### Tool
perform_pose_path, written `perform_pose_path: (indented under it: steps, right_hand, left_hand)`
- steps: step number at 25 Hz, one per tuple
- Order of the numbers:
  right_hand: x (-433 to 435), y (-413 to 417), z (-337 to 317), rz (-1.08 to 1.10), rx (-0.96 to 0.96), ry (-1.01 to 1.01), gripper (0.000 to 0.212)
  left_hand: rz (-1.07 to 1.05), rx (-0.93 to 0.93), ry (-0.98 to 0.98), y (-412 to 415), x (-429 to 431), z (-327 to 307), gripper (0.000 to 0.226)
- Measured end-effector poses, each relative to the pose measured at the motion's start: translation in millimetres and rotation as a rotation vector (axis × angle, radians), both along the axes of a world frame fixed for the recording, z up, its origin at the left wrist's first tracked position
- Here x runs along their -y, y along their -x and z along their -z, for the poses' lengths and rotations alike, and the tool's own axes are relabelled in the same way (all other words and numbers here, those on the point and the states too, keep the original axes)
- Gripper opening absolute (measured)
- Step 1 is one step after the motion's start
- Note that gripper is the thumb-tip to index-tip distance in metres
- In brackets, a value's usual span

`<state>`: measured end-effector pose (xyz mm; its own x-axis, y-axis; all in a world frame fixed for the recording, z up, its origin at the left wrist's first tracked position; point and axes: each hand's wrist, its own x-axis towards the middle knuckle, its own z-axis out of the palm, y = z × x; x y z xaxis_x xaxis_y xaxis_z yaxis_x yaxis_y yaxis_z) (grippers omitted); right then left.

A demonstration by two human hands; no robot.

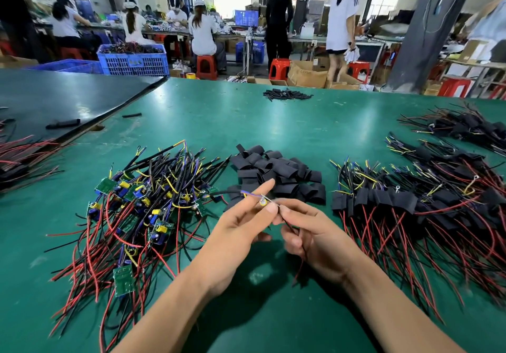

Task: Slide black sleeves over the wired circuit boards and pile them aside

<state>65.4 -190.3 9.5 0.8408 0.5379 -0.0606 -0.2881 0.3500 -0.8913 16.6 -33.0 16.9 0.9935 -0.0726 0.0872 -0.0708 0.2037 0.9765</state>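
My left hand (241, 226) pinches a small wired circuit board (263, 201) between thumb and fingers, above the green table. Its blue and yellow wires trail off to the left. My right hand (309, 232) grips the board's red and black wires, which hang down below the palm. A heap of bare green circuit boards (142, 204) with red, black and yellow wires lies to the left. Loose black sleeves (276, 172) are piled just beyond my hands. Sleeved boards (405, 202) lie stacked to the right.
A second heap of sleeved boards (465, 125) sits at the far right, and a small pile of black tube pieces (286, 94) near the far edge. A dark mat (68, 98) covers the table's left. Red wires (24, 152) lie at the left edge. People work at benches behind.
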Motion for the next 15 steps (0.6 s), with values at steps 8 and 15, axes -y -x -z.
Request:
perform_pose_path:
  steps: [8,15]
  right_hand:
    - [-16.6,-1.2,13.2,0.258,0.093,0.267,0.018]
    - [-24.6,6.9,25.1,0.174,0.973,0.944,0.020]
  left_hand:
    - [-0.135,0.043,0.136,-4.3,-17.0,-7.7,0.034]
    - [-0.519,0.232,-0.383,-8.2,-22.4,-0.6,0.013]
